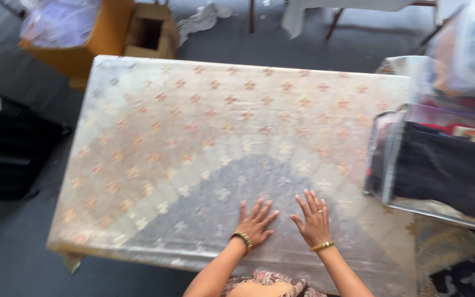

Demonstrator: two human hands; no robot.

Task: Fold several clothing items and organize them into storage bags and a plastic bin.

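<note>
Bright, even daylight, soft shadows, and slight motion blur that worsens toward the edges.

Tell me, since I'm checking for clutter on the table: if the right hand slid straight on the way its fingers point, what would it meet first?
Probably nothing: the right hand lies flat on the patterned cloth, fingers pointing toward the table's far edge, and that path looks bare. The clear box sits off to its right.

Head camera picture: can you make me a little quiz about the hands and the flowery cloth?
1. True or false: both hands lie flat on the patterned cloth.
2. Which hand wears a ring? A) left hand B) right hand
3. What kind of box stands on the floor beyond the table's far edge?

Key: 1. true. 2. B; each wrist also has a gold bangle. 3. An open cardboard box.
</note>
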